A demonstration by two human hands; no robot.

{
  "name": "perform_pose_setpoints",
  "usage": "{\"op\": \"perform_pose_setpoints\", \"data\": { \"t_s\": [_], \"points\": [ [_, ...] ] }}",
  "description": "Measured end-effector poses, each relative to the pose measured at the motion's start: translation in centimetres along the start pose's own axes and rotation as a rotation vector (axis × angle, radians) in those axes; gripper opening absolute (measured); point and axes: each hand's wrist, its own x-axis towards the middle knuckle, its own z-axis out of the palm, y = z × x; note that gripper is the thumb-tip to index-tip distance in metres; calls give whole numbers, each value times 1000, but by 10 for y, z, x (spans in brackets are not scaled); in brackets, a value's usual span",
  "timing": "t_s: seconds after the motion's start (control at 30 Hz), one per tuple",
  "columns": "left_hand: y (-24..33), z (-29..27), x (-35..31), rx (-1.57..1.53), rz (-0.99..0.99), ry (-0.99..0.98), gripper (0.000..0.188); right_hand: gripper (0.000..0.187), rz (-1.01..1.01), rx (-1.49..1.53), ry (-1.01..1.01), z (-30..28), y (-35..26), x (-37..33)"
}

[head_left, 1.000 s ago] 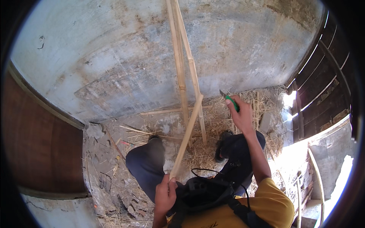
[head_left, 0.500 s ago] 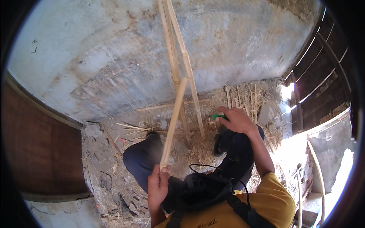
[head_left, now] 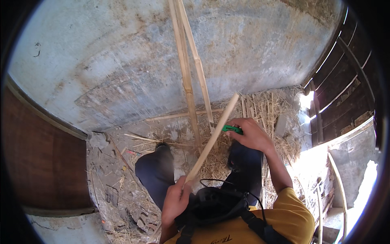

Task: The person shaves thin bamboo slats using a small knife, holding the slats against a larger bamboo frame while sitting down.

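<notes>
My left hand (head_left: 176, 201) is closed around the lower end of a pale bamboo strip (head_left: 212, 140), which slants up and to the right in front of my knees. In my right hand (head_left: 254, 135) is a green-handled cutter knife (head_left: 233, 129), gripped close to the strip's upper part. What looks like its blade shows on the strip's far side, too small to make out clearly. Whether the blade touches the strip I cannot tell.
Two long bamboo poles (head_left: 187, 77) lean against the stained wall (head_left: 122, 61) ahead. Shavings and straw (head_left: 213, 160) litter the floor around my feet, with more bamboo pieces (head_left: 264, 106) on the right. A brown panel (head_left: 44, 150) stands at left, dark slats (head_left: 345, 77) at right.
The bamboo strip has tilted to the right, its top now beside the knife. My left hand has shifted right and slightly down. The right hand has turned, showing more of the green handle.
</notes>
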Motion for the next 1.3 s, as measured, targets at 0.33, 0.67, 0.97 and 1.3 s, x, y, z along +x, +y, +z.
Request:
{"op": "perform_pose_setpoints", "data": {
  "t_s": [0.33, 0.67, 0.97, 1.3],
  "points": [
    [-19, -14, 5, 208, 8, 264, 23, 24, -51, 62, 148, -12, -11, -6],
    [-1, -14, 7, -302, -83, 121, 24, 32, -128, 288, 173, 9, -27, 0],
    [19, -7, 15, -429, -120, 18, 26, 30, -206, 681, 53, 43, -54, 2],
    [27, -3, 11, -500, -147, -4, 27, 37, -272, 568, 137, 47, -59, -9]
  ]
}}
